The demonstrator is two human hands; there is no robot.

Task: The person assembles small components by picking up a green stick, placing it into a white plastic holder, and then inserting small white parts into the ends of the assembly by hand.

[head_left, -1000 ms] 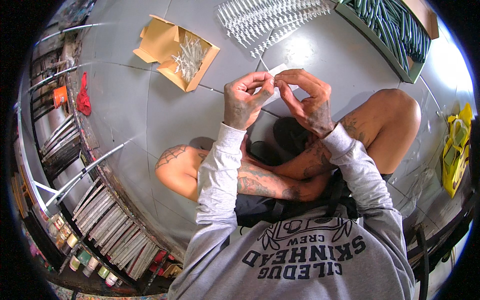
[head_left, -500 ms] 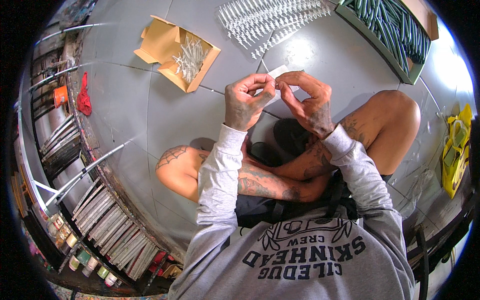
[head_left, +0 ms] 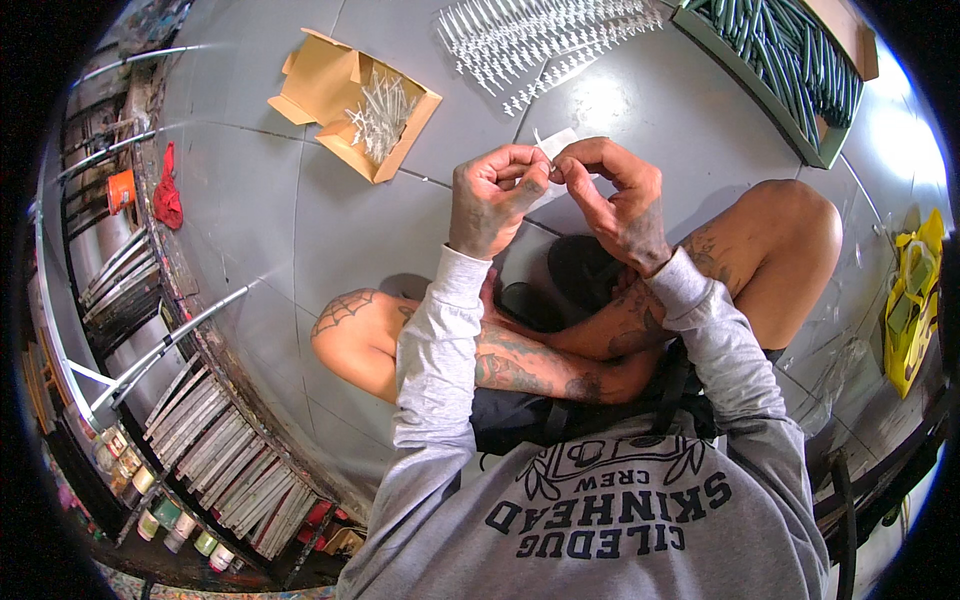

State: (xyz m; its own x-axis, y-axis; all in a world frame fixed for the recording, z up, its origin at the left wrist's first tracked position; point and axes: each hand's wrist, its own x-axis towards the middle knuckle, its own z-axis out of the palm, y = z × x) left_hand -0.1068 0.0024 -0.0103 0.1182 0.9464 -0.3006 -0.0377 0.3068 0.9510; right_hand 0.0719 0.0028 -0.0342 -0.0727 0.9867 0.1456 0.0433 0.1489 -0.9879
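Note:
Over the floor in front of my crossed legs, my left hand point(head_left: 492, 198) and my right hand point(head_left: 622, 198) meet at the fingertips. Thumb and forefinger are pinched on both sides. What sits between them is tiny, whitish and mostly covered by the fingers, so its kind does not show. Below the fingertips lies a white paper-like sheet point(head_left: 560, 142), partly hidden by both hands. Beyond it, rows of small white plastic pieces point(head_left: 540, 40) are laid out on the floor.
An open cardboard box point(head_left: 413, 130) holding thin white sticks point(head_left: 382, 115) stands at far left. Dark green tubes point(head_left: 775, 60) fill a larger box point(head_left: 822, 150) at far right. A metal rack point(head_left: 150, 360) lines the left side; a yellow bag point(head_left: 912, 310) lies right.
My right forefinger has curled in, and its grip has shifted slightly. A thin white tip shows above the left fingertips. Both hands stay in nearly the same place.

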